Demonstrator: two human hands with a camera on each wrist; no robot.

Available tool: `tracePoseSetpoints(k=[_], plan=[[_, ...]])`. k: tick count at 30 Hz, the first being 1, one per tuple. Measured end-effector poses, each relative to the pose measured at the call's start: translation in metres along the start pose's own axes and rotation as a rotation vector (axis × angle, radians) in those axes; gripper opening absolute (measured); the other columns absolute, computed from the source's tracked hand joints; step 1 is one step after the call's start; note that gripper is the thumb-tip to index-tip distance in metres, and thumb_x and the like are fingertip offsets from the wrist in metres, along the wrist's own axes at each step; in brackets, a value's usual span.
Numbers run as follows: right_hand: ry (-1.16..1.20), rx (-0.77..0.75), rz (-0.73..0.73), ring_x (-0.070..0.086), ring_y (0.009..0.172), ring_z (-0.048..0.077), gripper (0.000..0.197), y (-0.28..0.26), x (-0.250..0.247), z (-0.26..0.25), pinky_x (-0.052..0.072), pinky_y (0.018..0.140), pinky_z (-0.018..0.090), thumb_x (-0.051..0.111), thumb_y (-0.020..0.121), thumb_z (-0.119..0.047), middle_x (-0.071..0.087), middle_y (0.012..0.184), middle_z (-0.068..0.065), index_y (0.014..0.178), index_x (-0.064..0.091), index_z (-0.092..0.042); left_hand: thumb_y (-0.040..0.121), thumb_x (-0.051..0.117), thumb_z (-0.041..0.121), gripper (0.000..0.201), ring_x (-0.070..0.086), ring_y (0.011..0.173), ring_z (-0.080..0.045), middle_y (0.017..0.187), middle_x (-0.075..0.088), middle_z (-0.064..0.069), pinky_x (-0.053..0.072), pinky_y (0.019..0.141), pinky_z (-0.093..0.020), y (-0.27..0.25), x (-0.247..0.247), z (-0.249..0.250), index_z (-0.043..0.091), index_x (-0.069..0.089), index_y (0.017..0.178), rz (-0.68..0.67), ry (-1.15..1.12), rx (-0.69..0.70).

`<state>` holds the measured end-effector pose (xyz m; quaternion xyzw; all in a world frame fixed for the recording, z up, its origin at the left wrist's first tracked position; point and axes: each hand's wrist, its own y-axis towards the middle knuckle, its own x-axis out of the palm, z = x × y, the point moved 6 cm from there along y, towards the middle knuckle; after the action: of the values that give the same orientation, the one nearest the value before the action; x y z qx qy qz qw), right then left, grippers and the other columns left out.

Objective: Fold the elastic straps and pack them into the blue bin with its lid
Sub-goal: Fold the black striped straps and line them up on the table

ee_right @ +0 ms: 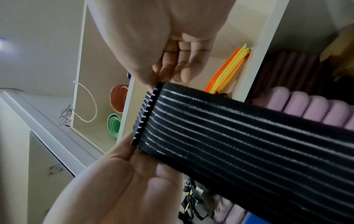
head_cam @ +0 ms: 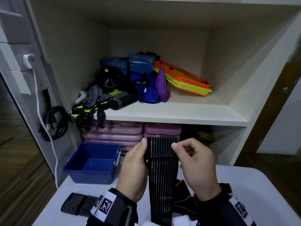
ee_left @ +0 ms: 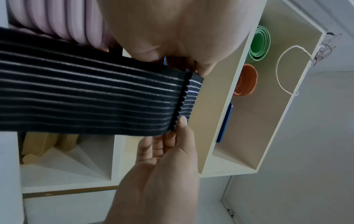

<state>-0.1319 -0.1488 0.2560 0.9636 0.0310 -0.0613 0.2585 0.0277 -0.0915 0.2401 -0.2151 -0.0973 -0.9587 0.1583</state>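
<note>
I hold a black elastic strap with thin white stripes (head_cam: 161,176) upright over the white table (head_cam: 260,193). Its top end is folded over, and the rest hangs toward me. My left hand (head_cam: 140,154) grips the folded top's left edge, thumb in front and fingers behind. My right hand (head_cam: 184,149) pinches the right edge, its other fingers curled. The wrist views show the fold (ee_left: 189,97) (ee_right: 145,115) between both thumbs. The blue bin (head_cam: 92,162) stands open and empty at the table's far left. A folded striped strap (head_cam: 76,204) lies near my left wrist.
A black strap with orange trim (head_cam: 182,198) lies under my right forearm. Right behind the table stands a shelf unit (head_cam: 179,118) with pink mats (head_cam: 114,136) below and sports gear above. Cables (head_cam: 53,124) hang at the left. A flat blue piece (ee_left: 224,122) leans in a shelf compartment.
</note>
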Motion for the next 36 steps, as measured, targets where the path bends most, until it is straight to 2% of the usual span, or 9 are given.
tracePoseSetpoints(k=[6, 11, 15, 19, 23, 26, 29, 33, 36], plan=[[-0.009, -0.024, -0.021, 0.054, 0.058, 0.009, 0.021, 0.001, 0.000, -0.001, 0.051, 0.056, 0.030, 0.076, 0.089, -0.020, 0.060, 0.062, -0.005, 0.069, 0.069, -0.023, 0.107, 0.035, 0.038, 0.052, 0.070, 0.109, -0.032, 0.110, 0.075, -0.018, 0.049, 0.102, -0.050, -0.001, 0.002, 0.000, 0.007, 0.076, 0.108, -0.006, 0.120, 0.029], [0.001, -0.001, -0.030, 0.054, 0.057, 0.005, 0.021, 0.000, 0.004, -0.001, 0.051, 0.056, 0.030, 0.076, 0.090, -0.018, 0.061, 0.061, -0.006, 0.070, 0.070, -0.022, 0.105, 0.034, 0.040, 0.052, 0.072, 0.098, -0.019, 0.103, 0.076, -0.011, 0.054, 0.081, -0.028, -0.004, 0.007, 0.002, 0.007, 0.074, 0.109, -0.056, 0.228, 0.071], [0.002, 0.032, -0.060, 0.062, 0.068, 0.007, 0.010, 0.000, 0.009, 0.006, 0.059, 0.064, 0.039, 0.075, 0.090, -0.024, 0.067, 0.074, -0.005, 0.082, 0.071, -0.025, 0.106, 0.044, 0.027, 0.032, 0.067, 0.103, -0.036, 0.108, 0.069, -0.021, 0.055, 0.088, -0.041, 0.002, 0.005, 0.001, 0.003, 0.064, 0.113, -0.048, 0.291, 0.113], [0.068, 0.089, -0.269, 0.071, 0.085, 0.016, 0.008, -0.006, 0.022, 0.012, 0.060, 0.079, 0.046, 0.068, 0.096, -0.020, 0.075, 0.088, -0.001, 0.094, 0.076, -0.022, 0.105, 0.048, 0.025, 0.024, 0.067, 0.087, -0.024, 0.096, 0.071, -0.011, 0.054, 0.076, -0.033, 0.011, -0.006, 0.006, 0.007, 0.063, 0.108, -0.042, 0.306, 0.117], [0.112, 0.212, -0.399, 0.069, 0.074, 0.021, 0.018, 0.001, 0.024, 0.022, 0.058, 0.074, 0.054, 0.065, 0.097, -0.010, 0.073, 0.077, 0.015, 0.083, 0.077, -0.010, 0.091, 0.061, 0.023, 0.012, 0.056, 0.076, -0.019, 0.079, 0.062, -0.002, 0.043, 0.072, -0.039, 0.023, -0.020, 0.011, 0.011, 0.065, 0.088, -0.220, 0.512, -0.009], [0.020, 0.245, -0.546, 0.058, 0.065, 0.006, 0.020, 0.012, 0.031, 0.032, 0.048, 0.065, 0.031, 0.068, 0.092, -0.006, 0.067, 0.066, -0.003, 0.075, 0.076, -0.012, 0.082, 0.064, 0.037, 0.016, 0.052, 0.072, -0.013, 0.073, 0.057, 0.004, 0.040, 0.067, -0.032, 0.027, -0.029, 0.012, 0.021, 0.067, 0.079, -0.359, 0.738, -0.117], [-0.072, 0.252, -0.668, 0.060, 0.067, 0.005, 0.013, 0.023, 0.046, 0.036, 0.047, 0.067, 0.022, 0.070, 0.087, -0.003, 0.071, 0.071, -0.002, 0.078, 0.078, -0.009, 0.085, 0.068, 0.034, 0.016, 0.052, 0.062, -0.008, 0.064, 0.056, 0.007, 0.039, 0.057, -0.025, 0.028, -0.032, -0.003, 0.024, 0.065, 0.073, -0.441, 0.816, -0.244], [-0.159, 0.211, -0.815, 0.062, 0.069, 0.002, 0.011, 0.032, 0.069, 0.039, 0.050, 0.069, 0.022, 0.071, 0.084, -0.001, 0.075, 0.075, 0.004, 0.078, 0.079, -0.006, 0.075, 0.065, 0.020, 0.011, 0.052, 0.059, -0.012, 0.068, 0.057, 0.002, 0.038, 0.052, -0.025, 0.028, -0.040, -0.031, 0.013, 0.064, 0.084, -0.435, 0.746, -0.369], [-0.143, 0.139, -0.637, 0.063, 0.071, 0.003, 0.007, 0.042, 0.060, 0.047, 0.053, 0.072, 0.026, 0.075, 0.088, -0.011, 0.074, 0.077, 0.000, 0.081, 0.077, -0.011, 0.074, 0.061, 0.014, 0.017, 0.053, 0.056, -0.013, 0.071, 0.058, -0.004, 0.042, 0.049, -0.022, 0.028, -0.047, -0.048, 0.010, 0.056, 0.089, -0.315, 0.518, -0.442]])
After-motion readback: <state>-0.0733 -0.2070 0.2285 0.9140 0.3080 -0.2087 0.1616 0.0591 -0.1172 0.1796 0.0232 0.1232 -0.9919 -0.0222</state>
